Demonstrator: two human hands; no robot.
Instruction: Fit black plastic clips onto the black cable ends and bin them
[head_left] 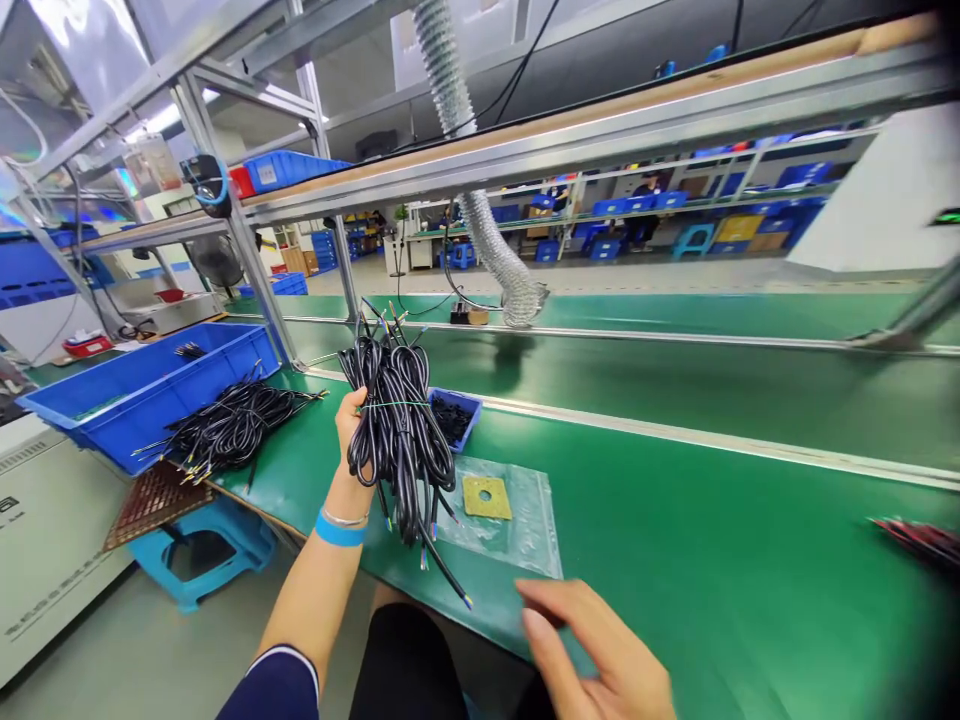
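Observation:
A bundle of black cables [401, 430], tied round with a thin green strand, is held up above the bench by my left hand [354, 430]. Coloured wire tips stick out at its top and bottom. My right hand [600, 650] is at the lower right over the bench edge, thumb and forefinger apart, with nothing between them. Behind the bundle is a small blue tray [474, 425] of black pieces. A clear plastic bag [532, 520] lies flat, with a yellow square [487, 498] with a hole on it.
More black cables [240, 425] lie on the green bench [675, 550] at the left, beside a large blue bin [150, 400]. Red and black wires [919, 540] are at the right edge. A silver flexible duct [487, 235] hangs beyond the metal rail. A blue stool [202, 550] stands below.

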